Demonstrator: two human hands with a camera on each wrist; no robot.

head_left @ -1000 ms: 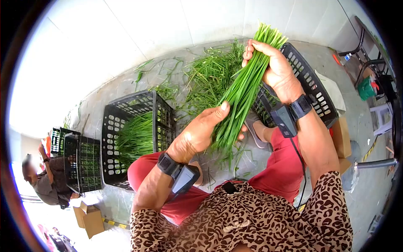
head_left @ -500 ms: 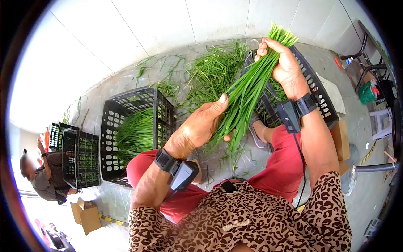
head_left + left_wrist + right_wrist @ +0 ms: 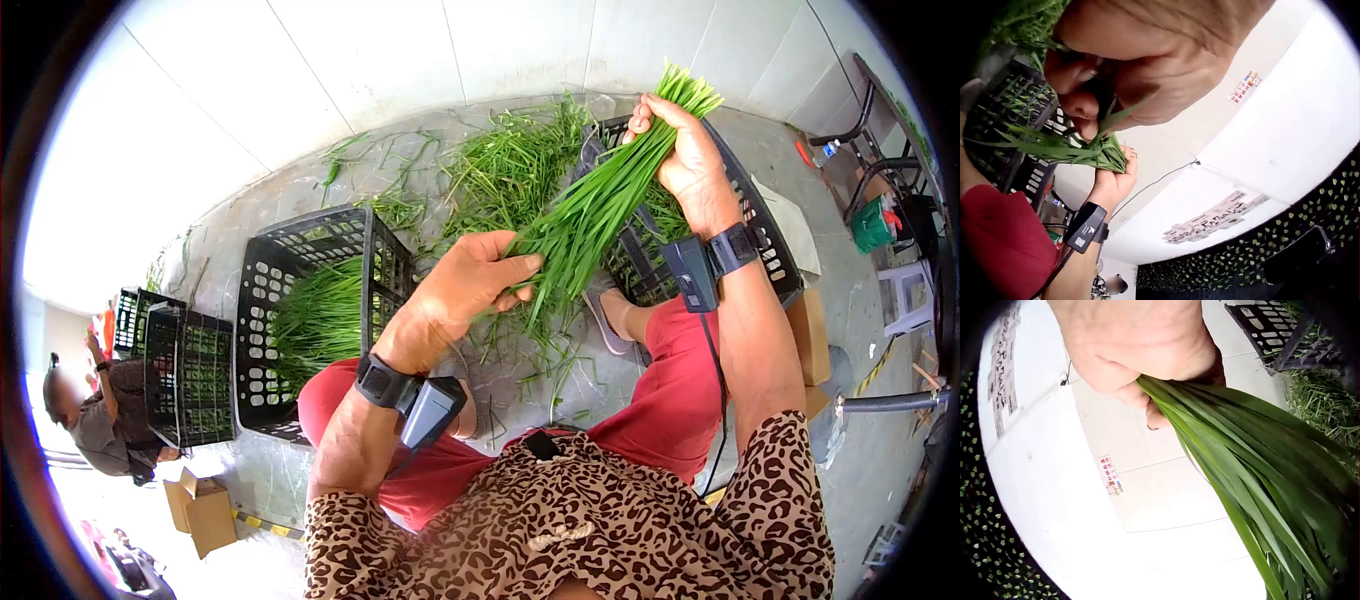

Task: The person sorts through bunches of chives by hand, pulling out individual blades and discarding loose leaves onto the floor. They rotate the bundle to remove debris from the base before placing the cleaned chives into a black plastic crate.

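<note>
A bunch of garlic chives point(image 3: 610, 200) slants across the head view, pale cut ends up and right, green leaf tips down and left. My right hand point(image 3: 690, 160) grips it near the pale ends; in the right wrist view its fingers wrap the stems and the long flat leaves point(image 3: 1241, 444) fan out below. At the tips, my left hand point(image 3: 465, 280) pinches some leaves between thumb and curled fingers. The left wrist view shows those fingers point(image 3: 1082, 106) bent around a few blades, with the rest of the bunch point(image 3: 1110, 153) beyond.
A black crate point(image 3: 255, 330) holding more chives point(image 3: 318, 325) stands at left; another crate point(image 3: 770, 240) lies behind the right forearm. Loose greens point(image 3: 510, 170) are heaped on the floor by the wall. Another person point(image 3: 110, 400) sits at far left beside stacked crates point(image 3: 190, 380).
The left hand has gone from an extended thumb along the lower leaves to pinching the tips. The bunch has tilted flatter, and the right hand has shifted slightly right.
</note>
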